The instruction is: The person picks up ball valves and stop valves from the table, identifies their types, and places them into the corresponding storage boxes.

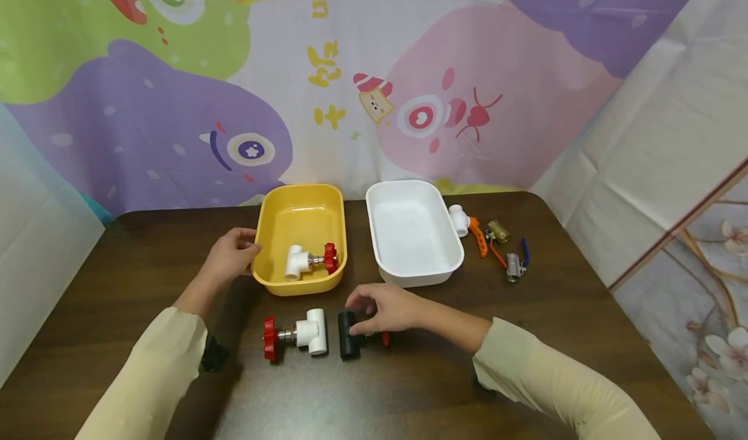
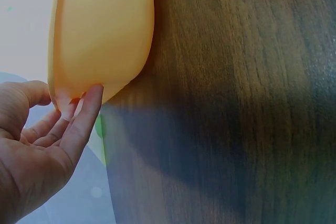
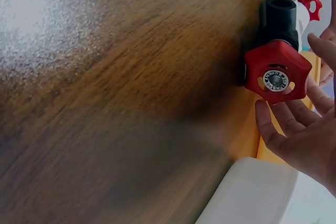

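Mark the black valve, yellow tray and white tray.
Black valve (image 1: pixel 347 344): head view, on its black pipe body.
Yellow tray (image 1: pixel 299 220): head view, on its bare floor.
White tray (image 1: pixel 413 229): head view, on its floor.

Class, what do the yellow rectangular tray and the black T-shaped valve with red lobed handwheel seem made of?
Yellow rectangular tray: probably smooth plastic, given thin, evenly coloured walls.
Black T-shaped valve: body likely dull plastic, uniformly dark.
Red handwheel: smooth plastic or painted metal; even colour fits both.

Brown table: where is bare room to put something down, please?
Bare table lies between the sleeves, on the near side of the black valve; also between the right sleeve and the metal valves. Crowded: around the right hand, near the yellow tray.
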Demonstrator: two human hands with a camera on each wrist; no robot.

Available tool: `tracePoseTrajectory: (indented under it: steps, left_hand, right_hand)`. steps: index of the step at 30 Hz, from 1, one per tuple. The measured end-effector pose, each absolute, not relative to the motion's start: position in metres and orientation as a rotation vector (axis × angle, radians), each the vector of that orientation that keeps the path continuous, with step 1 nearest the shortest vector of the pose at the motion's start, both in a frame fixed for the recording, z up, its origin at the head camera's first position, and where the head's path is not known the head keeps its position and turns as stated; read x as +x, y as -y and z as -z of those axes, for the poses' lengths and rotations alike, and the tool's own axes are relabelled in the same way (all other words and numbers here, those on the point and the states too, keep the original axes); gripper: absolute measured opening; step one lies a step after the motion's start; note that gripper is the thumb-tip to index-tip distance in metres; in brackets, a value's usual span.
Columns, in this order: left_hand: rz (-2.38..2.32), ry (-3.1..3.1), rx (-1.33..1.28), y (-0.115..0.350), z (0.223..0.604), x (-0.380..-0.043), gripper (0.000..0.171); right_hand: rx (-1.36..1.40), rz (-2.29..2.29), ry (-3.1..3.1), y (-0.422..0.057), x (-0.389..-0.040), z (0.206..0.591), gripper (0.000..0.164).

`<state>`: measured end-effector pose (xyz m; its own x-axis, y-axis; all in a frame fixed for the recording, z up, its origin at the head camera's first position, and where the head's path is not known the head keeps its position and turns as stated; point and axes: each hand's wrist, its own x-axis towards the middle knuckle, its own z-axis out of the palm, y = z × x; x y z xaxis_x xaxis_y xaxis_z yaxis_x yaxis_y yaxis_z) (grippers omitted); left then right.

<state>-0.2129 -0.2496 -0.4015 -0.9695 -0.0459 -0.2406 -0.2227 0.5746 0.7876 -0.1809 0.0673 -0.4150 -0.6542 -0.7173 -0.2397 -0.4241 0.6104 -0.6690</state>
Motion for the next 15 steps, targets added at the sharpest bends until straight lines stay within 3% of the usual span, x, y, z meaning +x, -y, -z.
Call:
tracePoseTrajectory:
  steps: [15]
  left_hand:
    - [-1.34, -2.623, -0.21, 0.2501, 0.4008, -0.2123, 0.05]
  right_hand:
    - [-0.989, 0.799, -2.343, -0.0688, -0.1745, 0.4194, 0.04]
